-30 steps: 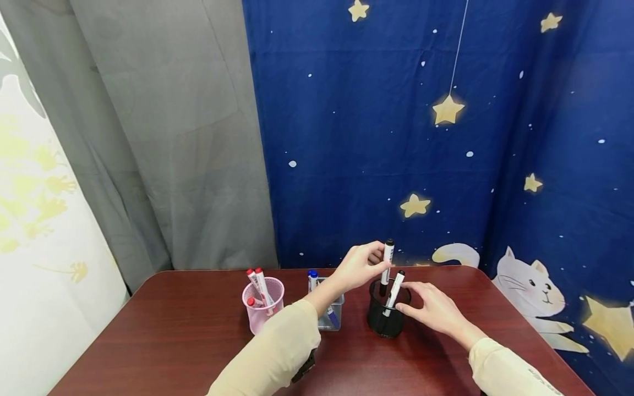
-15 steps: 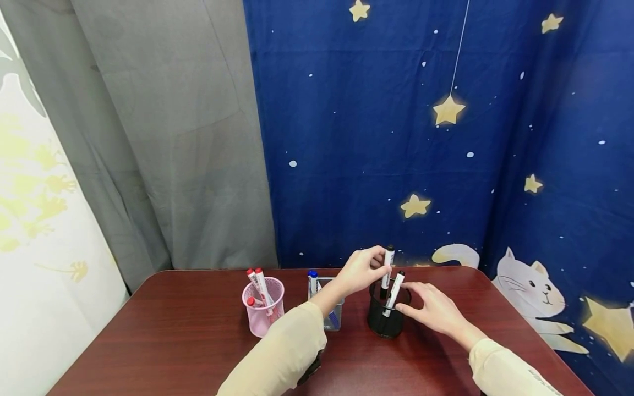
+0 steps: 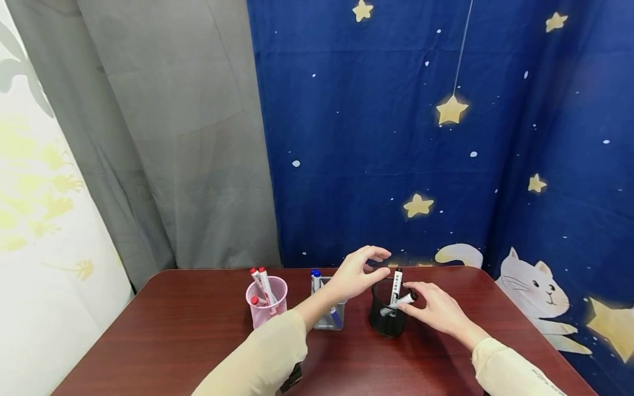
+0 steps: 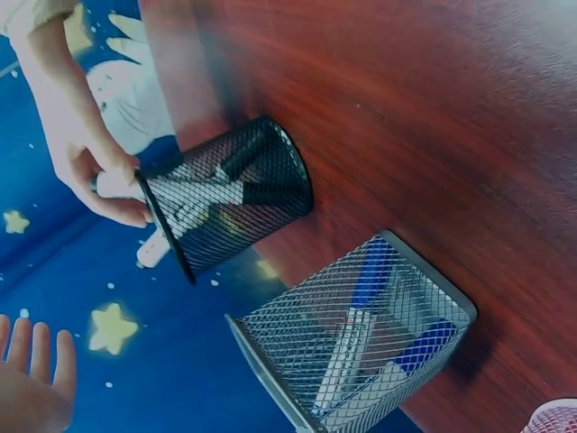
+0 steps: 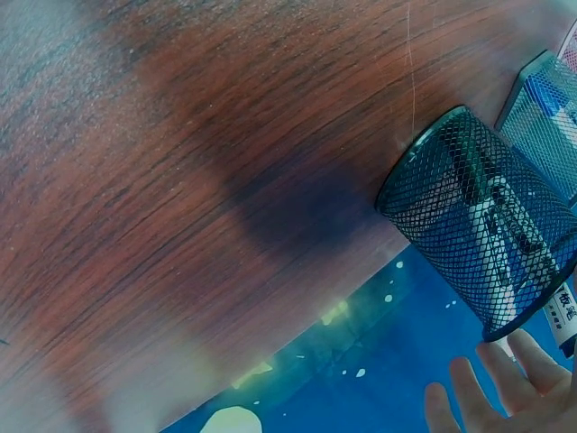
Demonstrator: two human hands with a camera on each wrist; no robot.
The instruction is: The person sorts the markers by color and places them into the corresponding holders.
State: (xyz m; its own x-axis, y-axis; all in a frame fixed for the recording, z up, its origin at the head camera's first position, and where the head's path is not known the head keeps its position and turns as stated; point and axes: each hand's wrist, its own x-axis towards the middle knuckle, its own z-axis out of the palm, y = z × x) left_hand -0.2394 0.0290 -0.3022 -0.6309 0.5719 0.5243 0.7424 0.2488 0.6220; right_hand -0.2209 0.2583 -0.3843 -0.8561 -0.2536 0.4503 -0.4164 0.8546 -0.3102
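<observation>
In the head view a black mesh pen holder (image 3: 387, 322) stands on the table's right half. Inside it are two white markers with black caps, an upright marker (image 3: 397, 285) and a marker leaning right over the rim (image 3: 407, 299). My right hand (image 3: 438, 309) holds the holder's right rim between thumb and fingers, close to the leaning marker's cap. Up and left of the holder my left hand (image 3: 358, 273) hovers with nothing in it; its fingers look straight in the left wrist view, where the left hand (image 4: 36, 374) is apart from the holder.
A grey mesh box (image 3: 328, 324) with blue-capped markers stands left of the black holder, partly behind my left forearm. Further left is a pink mesh cup (image 3: 267, 316) with red-capped markers. The dark red table (image 3: 198, 335) ends at curtains behind.
My left hand has let go of the marker, which dropped into the black holder. One marker there now leans right and one stands upright. The right hand stays at the rim.
</observation>
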